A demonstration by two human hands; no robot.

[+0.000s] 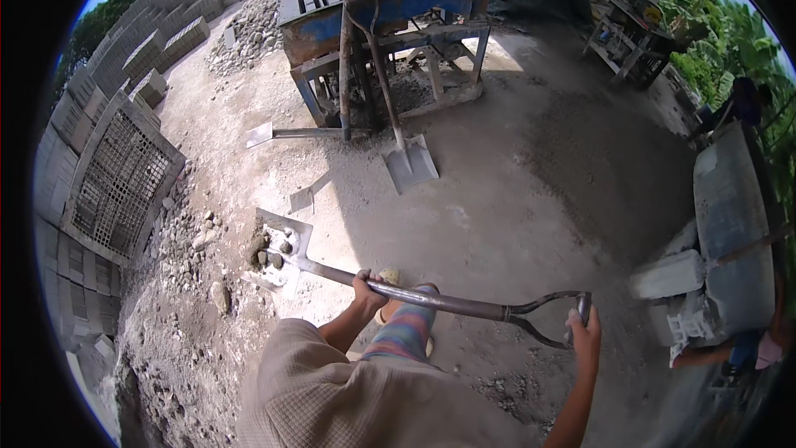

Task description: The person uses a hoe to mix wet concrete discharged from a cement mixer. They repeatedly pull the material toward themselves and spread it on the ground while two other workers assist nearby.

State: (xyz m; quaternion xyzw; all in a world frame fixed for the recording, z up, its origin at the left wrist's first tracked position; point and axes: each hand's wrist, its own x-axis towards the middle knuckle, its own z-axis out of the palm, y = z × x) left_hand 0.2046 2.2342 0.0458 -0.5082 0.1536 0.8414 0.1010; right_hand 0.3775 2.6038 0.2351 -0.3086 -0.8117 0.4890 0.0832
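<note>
I hold a shovel (448, 302) low and nearly level across my body. My left hand (366, 285) is closed round the middle of its shaft. At the right end, my right hand (585, 328) is wrapped round the grip of the D-shaped handle. The blade points left, over pale sunlit ground, and carries several grey stones (276, 254) with some dirt. Left of the blade lie loose stones (189, 236) on the gravelly soil. A second shovel (410, 164) leans against a wooden post (348, 50) ahead of me, its blade on the ground.
A blue, rusty metal machine (381, 21) stands ahead, with a stone pile (253, 29) behind its left side. At left, a framed mesh screen (124, 182) leans on stacked concrete blocks (76, 282). A wheelbarrow-like metal tray (730, 199) is at right, with a person (740, 104) beyond it.
</note>
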